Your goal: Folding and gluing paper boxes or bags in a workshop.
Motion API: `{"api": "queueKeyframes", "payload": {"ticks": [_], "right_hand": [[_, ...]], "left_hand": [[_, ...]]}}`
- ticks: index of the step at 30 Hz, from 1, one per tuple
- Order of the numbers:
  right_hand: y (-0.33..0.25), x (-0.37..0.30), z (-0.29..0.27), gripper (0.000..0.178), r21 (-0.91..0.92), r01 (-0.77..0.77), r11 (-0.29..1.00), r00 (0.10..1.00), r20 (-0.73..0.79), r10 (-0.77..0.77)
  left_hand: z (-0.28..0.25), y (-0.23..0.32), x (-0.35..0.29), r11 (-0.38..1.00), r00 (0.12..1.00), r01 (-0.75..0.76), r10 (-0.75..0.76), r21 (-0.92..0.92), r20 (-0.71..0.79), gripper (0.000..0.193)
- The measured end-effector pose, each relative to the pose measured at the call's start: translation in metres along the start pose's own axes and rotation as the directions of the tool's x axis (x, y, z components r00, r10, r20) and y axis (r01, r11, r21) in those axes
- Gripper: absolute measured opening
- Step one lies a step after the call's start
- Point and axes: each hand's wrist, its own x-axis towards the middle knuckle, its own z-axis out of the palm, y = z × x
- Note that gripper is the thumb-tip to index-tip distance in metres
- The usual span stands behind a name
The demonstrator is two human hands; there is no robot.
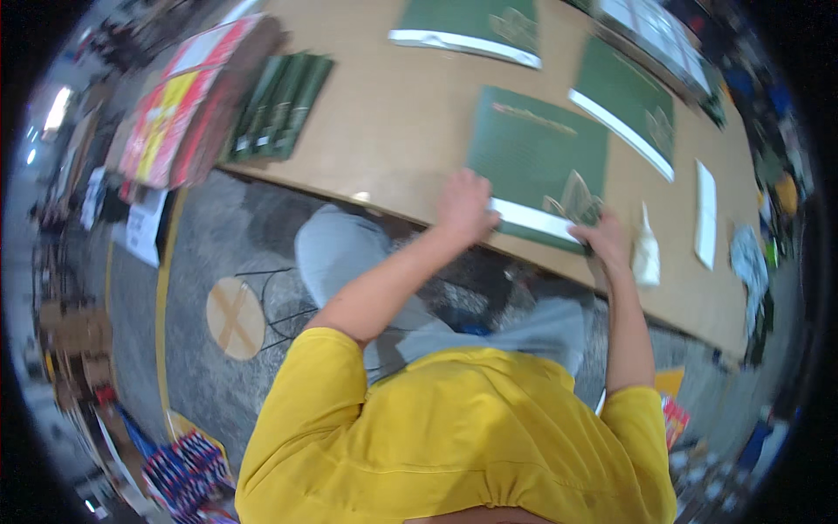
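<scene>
A flat green printed piece with gold line drawing lies on the table in front of me, perhaps a paper bag or a sheet. Along its near edge runs a white strip. My left hand has its fingers curled at the strip's left end. At the right end my right hand grips the strip and green edge, thumb on top. Just right of that hand stands or lies a white squeeze bottle with a thin nozzle. Two similar green pieces, one far and one at right, also carry white strips.
The brown table ends close to my legs. Folded green pieces and a wrapped red-and-yellow bundle sit at its left. A loose white strip and a pale cloth lie right. A round stool stands on the floor.
</scene>
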Motion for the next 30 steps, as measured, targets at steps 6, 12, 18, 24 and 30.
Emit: {"api": "queueKeyframes", "payload": {"ticks": [6, 12, 18, 24, 30], "right_hand": [[-0.004, -0.001, 0.001, 0.058, -0.064, -0.127, 0.990, 0.992, -0.006, 0.127], [-0.036, 0.022, 0.016, 0.073, -0.099, -0.063, 0.993, 0.996, 0.051, 0.068], [-0.125, 0.050, 0.083, 0.079, 0.154, 0.244, 0.957, 0.931, 0.238, -0.276], [-0.192, 0.083, 0.225, 0.070, 0.375, 0.211, 0.903, 0.840, 0.403, -0.364], [-0.322, 0.066, 0.365, 0.056, 0.233, -0.123, 0.965, 0.906, 0.422, 0.013]], "left_hand": [[-0.050, -0.111, 0.024, 0.962, 0.946, -0.061, -0.030, -0.266, -0.324, 0.024], [-0.122, -0.271, 0.017, 0.661, 0.886, 0.456, -0.273, 0.596, -0.374, 0.055], [-0.126, -0.301, 0.011, 0.608, 0.932, 0.346, -0.133, 0.715, -0.338, 0.044], [-0.158, -0.298, 0.010, 0.751, 0.940, 0.319, -0.173, 0.579, -0.294, 0.041], [-0.160, -0.287, 0.022, 0.812, 0.962, 0.197, -0.051, 0.550, -0.269, 0.033]]}}
